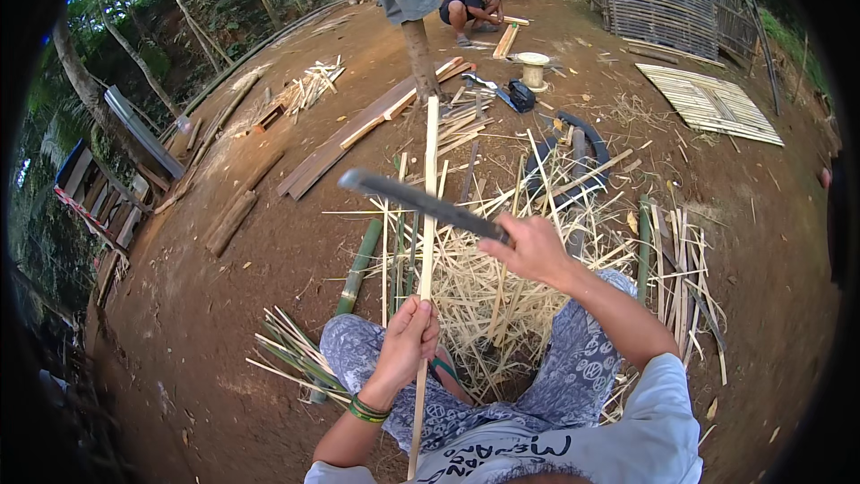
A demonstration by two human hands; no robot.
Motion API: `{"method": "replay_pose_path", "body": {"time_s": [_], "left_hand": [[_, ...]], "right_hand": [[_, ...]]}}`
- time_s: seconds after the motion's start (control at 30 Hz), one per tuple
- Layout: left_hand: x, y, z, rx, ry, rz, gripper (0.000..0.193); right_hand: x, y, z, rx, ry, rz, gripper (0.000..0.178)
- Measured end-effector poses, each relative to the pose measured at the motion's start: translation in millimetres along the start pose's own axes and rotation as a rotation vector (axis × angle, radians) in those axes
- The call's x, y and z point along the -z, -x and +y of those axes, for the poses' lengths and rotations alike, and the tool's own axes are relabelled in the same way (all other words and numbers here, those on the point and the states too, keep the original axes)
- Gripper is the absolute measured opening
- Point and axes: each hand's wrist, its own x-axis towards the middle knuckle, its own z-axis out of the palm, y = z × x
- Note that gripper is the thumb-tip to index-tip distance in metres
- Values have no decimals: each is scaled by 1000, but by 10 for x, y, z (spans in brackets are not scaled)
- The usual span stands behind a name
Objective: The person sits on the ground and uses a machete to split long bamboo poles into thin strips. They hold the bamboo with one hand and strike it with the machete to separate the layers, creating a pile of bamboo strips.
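Note:
My left hand (411, 338) is closed around a long pale bamboo strip (429, 242), which stands nearly upright and runs down past my lap. In my right hand (528, 251) is a machete (421, 204), its dark blade pointing left and crossing the strip in view. Whether the blade touches the strip I cannot tell. Beneath both hands, between my knees, lies a heap of pale bamboo shavings (475, 305). A green bamboo pole (360, 266) rests just left of the strip, close to my knee.
Split strips lie in bundles at left (300, 354) and right (685, 278). Beyond are a black tyre (587, 157), brown planks (345, 143), a tree trunk (419, 58), a wooden spool (533, 70) and a slatted bamboo panel (708, 100). Another person (473, 9) crouches over wood at the back.

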Motion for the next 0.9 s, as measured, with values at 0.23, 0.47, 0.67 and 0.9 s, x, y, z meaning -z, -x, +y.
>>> {"method": "replay_pose_path", "body": {"time_s": [0.23,0.47,0.67,0.9], "left_hand": [[-146,-25,-142,-147,-211,140,26],[-61,411,-408,-135,-311,153,28],[-81,130,-382,-183,-381,187,27],[-163,229,-340,-312,-433,234,26]], "right_hand": [[-41,136,-325,211,418,-104,66],[698,-506,675,-321,260,141,65],[172,13,134,83,247,-5,63],[135,68,-129,329,499,32,66]]}}
